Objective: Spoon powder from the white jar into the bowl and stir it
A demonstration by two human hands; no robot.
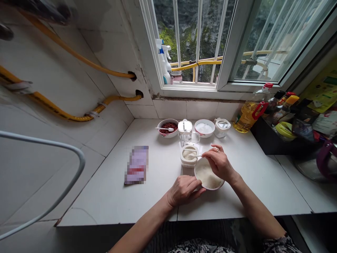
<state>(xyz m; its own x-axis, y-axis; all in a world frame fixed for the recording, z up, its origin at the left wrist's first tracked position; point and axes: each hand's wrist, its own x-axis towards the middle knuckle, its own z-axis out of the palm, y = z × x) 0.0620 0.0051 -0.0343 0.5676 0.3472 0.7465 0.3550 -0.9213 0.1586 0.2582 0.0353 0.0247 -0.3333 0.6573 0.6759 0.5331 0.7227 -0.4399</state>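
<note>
My left hand [184, 190] grips the near left rim of a white bowl [209, 175] that holds a pale, off-white powdery or grainy content. My right hand [219, 162] is above the bowl, its fingers pinched on the handle of a small white spoon [197, 156]. The spoon's head is in the mouth of a white seasoning jar [189, 162], over a pale content inside. The jar's clear lid [191, 137] is flipped up at the back. Jar and bowl stand close beside each other on the white tiled counter [158, 196].
Along the back stand a bowl of dark red bits [168, 127] with a white spoon, a second white jar [185, 125], a bowl of white grains [204, 128] and a clear jar [222, 127]. A purple packet [137, 165] lies left; an oil bottle [247, 114] stands right.
</note>
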